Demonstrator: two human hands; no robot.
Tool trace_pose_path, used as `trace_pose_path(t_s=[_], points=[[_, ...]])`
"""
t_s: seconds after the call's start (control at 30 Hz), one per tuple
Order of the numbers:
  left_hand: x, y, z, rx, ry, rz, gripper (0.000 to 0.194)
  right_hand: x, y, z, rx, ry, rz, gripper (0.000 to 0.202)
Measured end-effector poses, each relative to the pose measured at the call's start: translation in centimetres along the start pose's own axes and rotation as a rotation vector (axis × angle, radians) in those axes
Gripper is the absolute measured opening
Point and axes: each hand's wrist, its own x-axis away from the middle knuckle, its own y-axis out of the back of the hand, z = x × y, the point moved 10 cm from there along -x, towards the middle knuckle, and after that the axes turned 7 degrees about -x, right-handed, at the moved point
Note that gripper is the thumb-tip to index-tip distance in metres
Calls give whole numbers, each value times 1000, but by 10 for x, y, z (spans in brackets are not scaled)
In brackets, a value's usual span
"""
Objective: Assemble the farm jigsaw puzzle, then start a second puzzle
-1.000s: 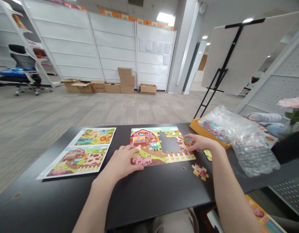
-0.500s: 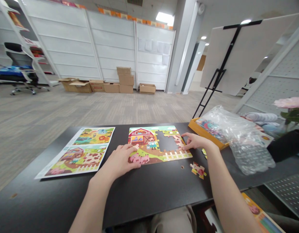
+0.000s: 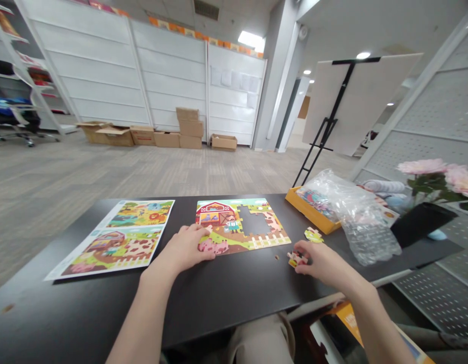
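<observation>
So, biggest thing first: a black worktop (image 3: 226, 288), with a printed sheet (image 3: 133, 232) lying flat on the left, two pictures on it, jungle animals above and a farm below. Over on the right there's a crinkly clear plastic bag (image 3: 357, 217) flopped over a yellow box (image 3: 311, 215) full of colourful bits.

The farm puzzle (image 3: 237, 239) sits flat in the middle, just right of the sheet. Barn, pigs and white fence are together, but there's a jagged hole right of the farmer where dark worktop shows through.

Left hand (image 3: 186, 247) is loosely spread on the puzzle's lower left corner, maybe steadying it. Right hand (image 3: 323, 260) has thumb and fingers pinching a loose piece (image 3: 296, 259) just off the fence corner; can't tell if it's off the worktop.

Smallest stuff: another piece (image 3: 313, 234), yellow-green, lies behind that hand, near the box.

I'd call this the piece-pickup step. Next move probably wants a lift, then turning the tabs to suit the hole.

No brands I can make out; any print's too small to read.
</observation>
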Motion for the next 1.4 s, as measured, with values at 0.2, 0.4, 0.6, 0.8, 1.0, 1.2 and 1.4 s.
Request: trace_pose_path(t_s=[0.2, 0.4, 0.6, 0.8, 1.0, 1.2, 1.4], points=[[2, 2, -2, -15, 0, 0, 55, -10, -2, -1, 23, -23, 33, 34], [1, -1, -1, -7, 1, 30, 56, -12, 3, 6, 78, 13, 74, 27], [0, -2, 0, -20, 15, 39, 57, -6, 3, 19, 88, 72, 83, 30], [2, 1, -3, -25, 17, 44, 55, -9, -2, 18, -12, 112, 122, 33], [2, -2, 1, -11, 18, 44, 58, -12, 2, 12, -284, 137, 216, 28], [5, 1, -1, 11, 13, 13, 56, -42, 27, 58, -503, 284, 201, 42], [8, 4, -3, 17, 34, 23, 53, -127, 23, 103, -623, 369, 86, 43]])
